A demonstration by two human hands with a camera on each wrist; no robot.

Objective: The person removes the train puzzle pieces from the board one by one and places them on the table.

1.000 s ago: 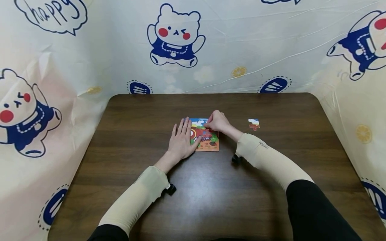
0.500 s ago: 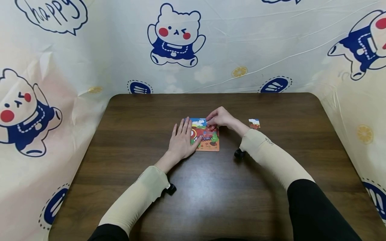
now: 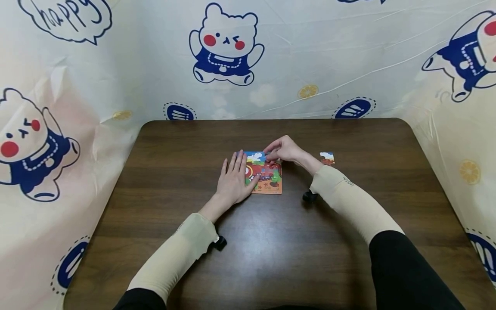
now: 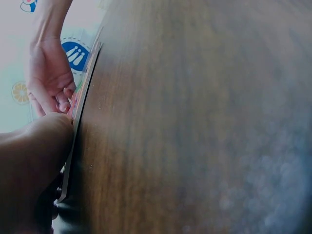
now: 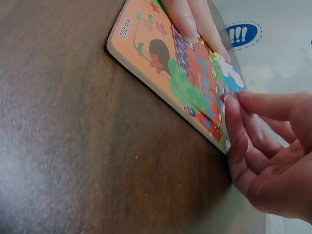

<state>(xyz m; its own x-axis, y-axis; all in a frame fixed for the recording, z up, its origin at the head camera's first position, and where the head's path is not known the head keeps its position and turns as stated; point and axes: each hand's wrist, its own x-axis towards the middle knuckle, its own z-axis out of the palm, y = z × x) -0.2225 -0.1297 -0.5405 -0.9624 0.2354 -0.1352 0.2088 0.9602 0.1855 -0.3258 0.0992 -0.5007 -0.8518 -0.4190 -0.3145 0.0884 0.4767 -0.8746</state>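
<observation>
- Nearest, at the bottom of the head view, black sleeves (image 3: pixel 410 271) meet cream arm covers (image 3: pixel 176 252), with a small black device (image 3: pixel 220 243) under the left wrist and another (image 3: pixel 309 196) under the right.
- The table (image 3: pixel 252 258) runs beneath both arms: brown wood grain, a soft sheen of light in front of the hands, and rounded far corners.
- The left hand (image 3: pixel 233 183) lies flat over the left side of the picture puzzle (image 3: pixel 269 187), its fingers straight, the thumb spread away across the picture.
- The puzzle rests flat on the table, closer to the far edge, its orange lower border facing the person and a blue sky at the top; the right wrist view shows "KW-802" printed at a corner.
- The right hand (image 3: pixel 286 150) is at the puzzle's upper right corner, fingers bent and tips close together; whether they pinch a piece cannot be told.
- A loose piece (image 3: pixel 327 158), blue, white and red, lies on the table to the right, apart from the puzzle.
- Beyond, a creased pale sheet (image 3: pixel 155 64) hangs behind and along both sides, printed with blue-clad bears (image 3: pixel 224 62), lemon slices (image 3: pixel 308 91), blue ovals (image 3: pixel 179 112) and a "happy" bubble (image 3: pixel 66 19).
</observation>
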